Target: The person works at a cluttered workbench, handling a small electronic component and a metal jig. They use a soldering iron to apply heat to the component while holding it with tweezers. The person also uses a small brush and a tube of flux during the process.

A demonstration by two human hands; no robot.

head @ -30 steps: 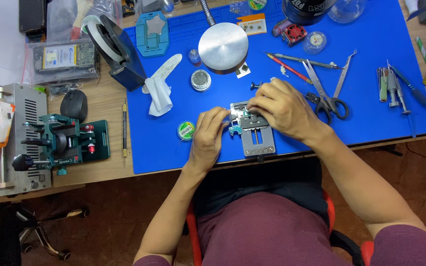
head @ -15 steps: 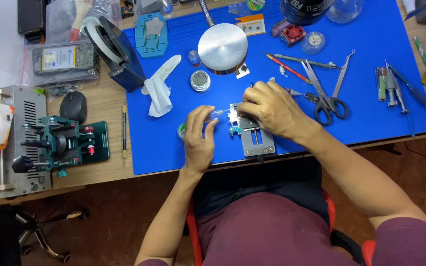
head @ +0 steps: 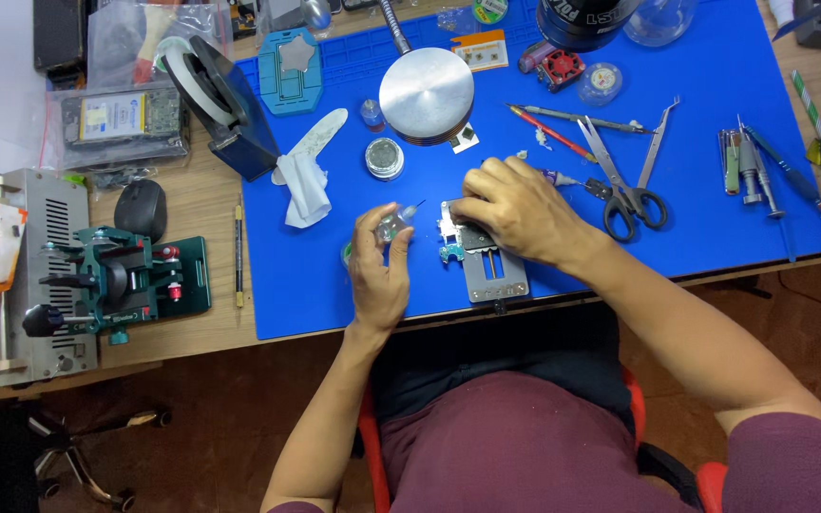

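Jig (head: 493, 271), a grey metal holder plate, sits at the near edge of the blue mat (head: 715, 142), just in front of the person's chest. It carries a small green board (head: 451, 252) at its left top corner. Right hand (head: 515, 211) lies over the top of the jig, fingers curled down and pressing on it; whether it pinches anything small underneath, cannot tell. Left hand (head: 379, 266) is closed round a small clear bottle (head: 396, 222) with a needle tip, tip aimed right toward the board, just short of it, not touching.

Step, as a judgement: steadying the board on the jig while bringing the dropper in to dose a spot. Next move calls for a short, steady advance of the tip to the board and a light squeeze, right hand holding firm so the board does not shift.

Around: scissors (head: 624, 195) and tweezers just right of the right hand, round metal disc (head: 427, 95) behind, white wipe (head: 306, 180) to the left, small round tin (head: 385, 158) beside it.

Hard to make out: most of the board and the jig's clamp area are hidden under the right hand. Bottle contents unreadable. A green round item under the left hand is mostly covered. Tool row at far right is small and unclear.
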